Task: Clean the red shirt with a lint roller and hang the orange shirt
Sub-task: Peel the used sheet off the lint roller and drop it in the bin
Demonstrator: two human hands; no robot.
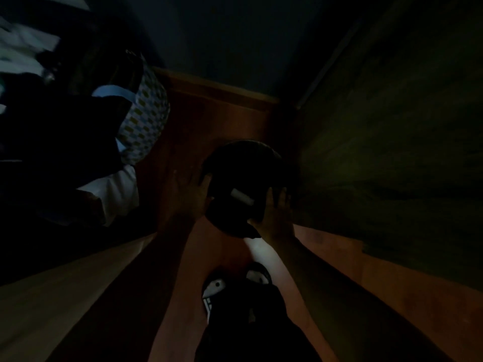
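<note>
Nearest, slippers (236,286) below. Between left hand (192,197), fingers straight, flat against it, and right hand (274,212), curled on its rim: dark round basket (240,178) holding pale roller (242,197), slanted toward right hand. Shirts unseen.

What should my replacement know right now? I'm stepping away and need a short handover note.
Left hand: flat against the left side of a dark round object.
Right hand: fingers curled over the object's right edge.
Both hold it above the wooden floor. A white cylinder lies on it, possibly the lint roller; too dark to confirm.
Neither shirt is identifiable. A patterned bag sits at left.
Done: nothing visible.
Left: roll the red shirt, hang the orange one.
</note>
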